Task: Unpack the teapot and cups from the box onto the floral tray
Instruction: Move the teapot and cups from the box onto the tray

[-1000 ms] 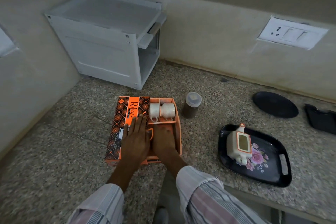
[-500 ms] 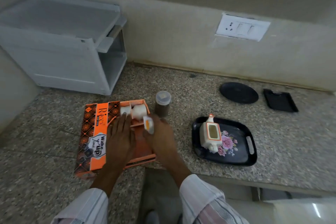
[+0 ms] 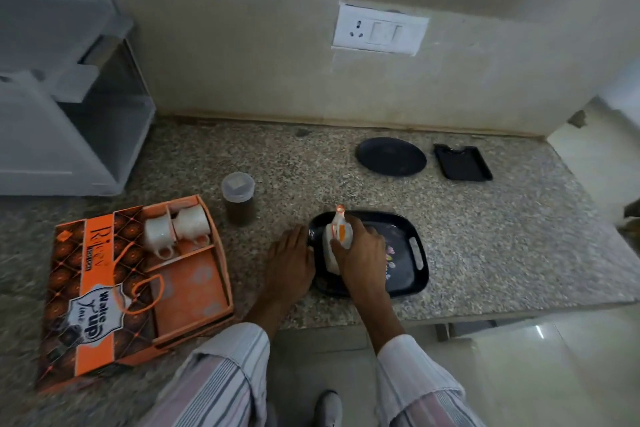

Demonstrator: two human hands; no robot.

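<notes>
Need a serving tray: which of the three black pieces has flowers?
The floral tray under the right hand; the round plate and small tray are plain.

There is one view only, from a wide-angle camera on the person's head. It looks forward and steeply down over the granite surface [image 3: 485, 253], from above its near edge and close to it. The far wall with the socket plate [image 3: 380, 30] fills the top of the frame, and straight lines bow toward the edges. The orange box [image 3: 86, 288] lies at the near left, the floral tray [image 3: 412, 274] near the centre, slightly right. Both striped sleeves enter from the bottom edge, and the floor with a shoe [image 3: 329, 407] shows below the surface's near edge. The left side is blurred.
</notes>
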